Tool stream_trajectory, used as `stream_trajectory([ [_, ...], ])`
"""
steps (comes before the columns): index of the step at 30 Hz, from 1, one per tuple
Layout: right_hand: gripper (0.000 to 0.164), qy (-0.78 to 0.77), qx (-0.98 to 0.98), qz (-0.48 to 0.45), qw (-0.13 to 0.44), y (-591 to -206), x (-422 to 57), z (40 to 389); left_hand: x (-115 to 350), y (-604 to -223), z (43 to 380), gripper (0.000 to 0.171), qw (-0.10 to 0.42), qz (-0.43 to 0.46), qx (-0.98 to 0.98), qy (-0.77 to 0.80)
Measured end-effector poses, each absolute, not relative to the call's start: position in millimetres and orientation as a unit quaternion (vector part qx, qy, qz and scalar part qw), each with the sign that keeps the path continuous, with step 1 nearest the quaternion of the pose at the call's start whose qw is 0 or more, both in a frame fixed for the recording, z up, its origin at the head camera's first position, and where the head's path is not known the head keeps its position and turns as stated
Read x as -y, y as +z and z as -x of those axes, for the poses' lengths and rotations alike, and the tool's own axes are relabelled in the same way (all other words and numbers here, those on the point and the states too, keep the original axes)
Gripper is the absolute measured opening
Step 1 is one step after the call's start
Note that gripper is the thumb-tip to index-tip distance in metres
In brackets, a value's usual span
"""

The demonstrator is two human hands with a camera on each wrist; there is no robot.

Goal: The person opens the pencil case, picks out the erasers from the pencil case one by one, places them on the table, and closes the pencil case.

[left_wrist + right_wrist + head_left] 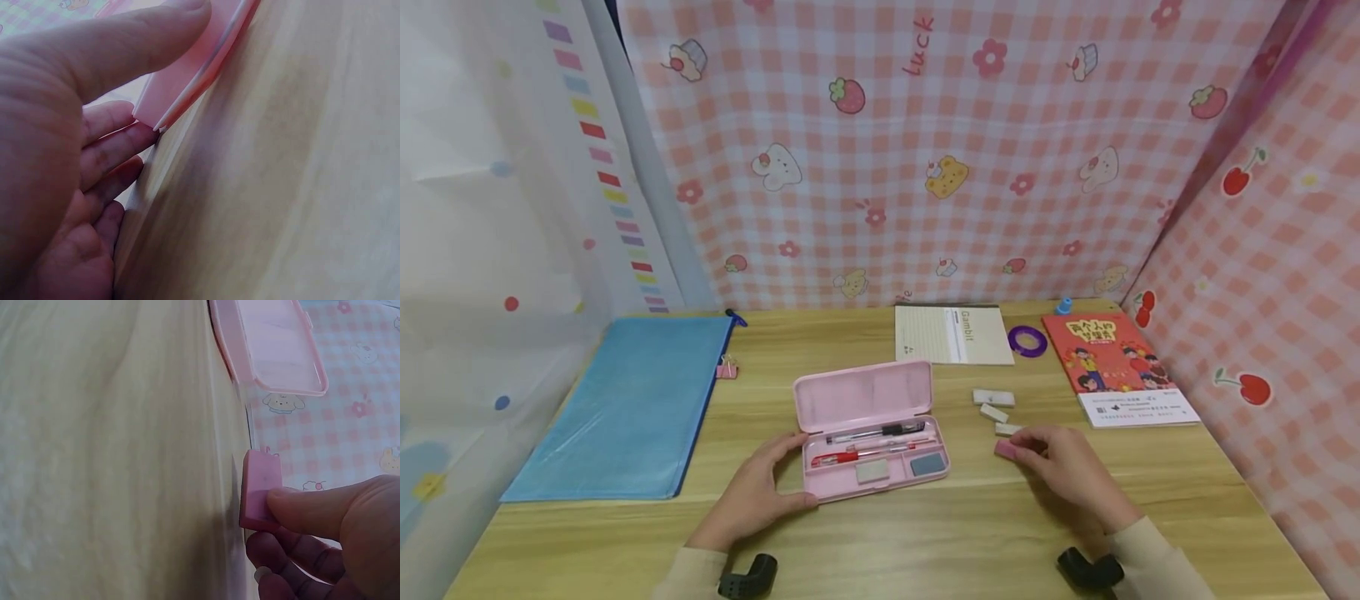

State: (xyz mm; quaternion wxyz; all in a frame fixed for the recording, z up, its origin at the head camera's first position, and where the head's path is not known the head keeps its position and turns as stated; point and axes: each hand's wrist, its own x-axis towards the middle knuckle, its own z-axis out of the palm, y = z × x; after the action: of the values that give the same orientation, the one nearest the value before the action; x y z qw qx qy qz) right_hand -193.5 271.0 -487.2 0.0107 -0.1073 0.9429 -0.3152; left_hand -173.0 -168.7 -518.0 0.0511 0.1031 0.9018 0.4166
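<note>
A pink pencil case (pixel 863 393) lies on the table with its lid raised. Inside are a black pen (pixel 902 429), a red pen (pixel 848 457), a whitish eraser (pixel 872 472) and a blue-grey eraser (pixel 928 464). My left hand (pixel 758 490) holds the case's left end between thumb and fingers; the left wrist view has the fingertips at a case corner (pixel 150 112). To the right of the case, my right hand (pixel 1070 467) pinches a pink eraser (pixel 255 490) just at the table. Three whitish erasers (pixel 993 398) lie beyond that hand, the nearest partly behind its fingers.
A blue folder (pixel 617 408) covers the left side, with a pink binder clip (pixel 727 370) beside it. Toward the back lie a notebook (pixel 932 337) and a purple tape roll (pixel 1027 341). A red book (pixel 1112 358) and a small blue object (pixel 1063 306) are at right.
</note>
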Motion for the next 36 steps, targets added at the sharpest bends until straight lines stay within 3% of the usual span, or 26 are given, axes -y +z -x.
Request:
stream_trajectory([
  [11, 0.006, -0.292, -0.951, 0.106, -0.008, -489.4, -268.3, 194.9, 168.4, -517.5, 172.7, 0.088, 0.048, -0.103, -0.904, 0.413],
  [24, 0.023, -0.257, -0.956, 0.136, -0.037, -492.6, -269.4, 193.7, 168.2, -517.7, 172.4, 0.088, 0.055, -0.097, -0.904, 0.413],
  [36, 0.022, -0.255, -0.959, 0.122, -0.019, -493.6, -268.4, 195.7, 168.0, -518.9, 173.1, 0.088, 0.057, -0.096, -0.903, 0.415],
])
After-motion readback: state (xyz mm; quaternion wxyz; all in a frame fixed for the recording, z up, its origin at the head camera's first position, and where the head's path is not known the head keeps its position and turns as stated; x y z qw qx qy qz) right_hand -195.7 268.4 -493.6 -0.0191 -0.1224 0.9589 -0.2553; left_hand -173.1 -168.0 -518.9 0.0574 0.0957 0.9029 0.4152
